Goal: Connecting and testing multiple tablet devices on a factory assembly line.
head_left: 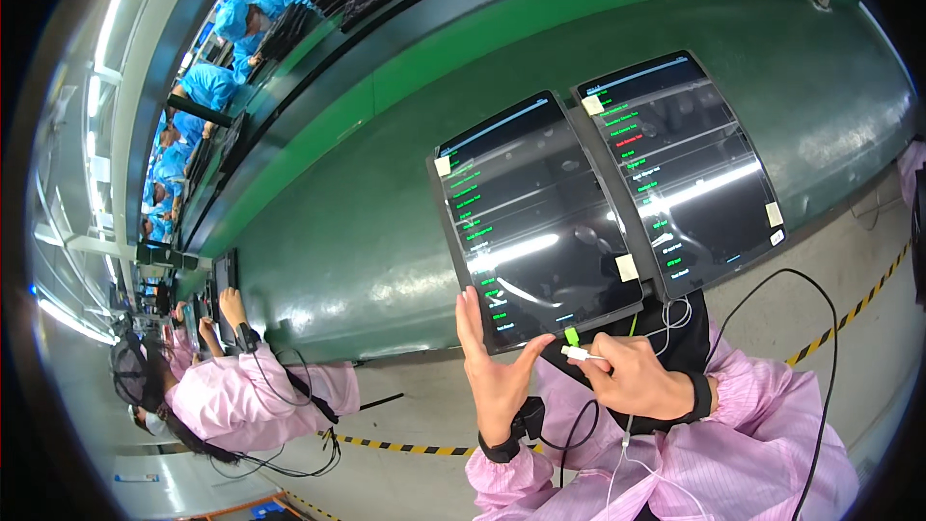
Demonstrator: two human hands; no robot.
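Note:
Two dark tablets with lit screens of coloured text lines lie side by side on the green bench: the left tablet [535,232] and the right tablet [690,183]. My left hand [497,367] is at the left tablet's near left corner, fingers stretched along its side and thumb apart near the bottom edge. My right hand [632,376] pinches a white cable plug [579,353] just off that bottom edge. Beside the plug is a small bright green piece [572,336], perhaps a connector; whether it sits in the tablet I cannot tell.
The green bench [347,241] curves away to the left, where a co-worker in pink [251,400] handles another device. People in blue [207,87] work at a line beyond. White cords [672,323] and a black cable [820,328] hang about me. Striped tape [405,446] marks the floor.

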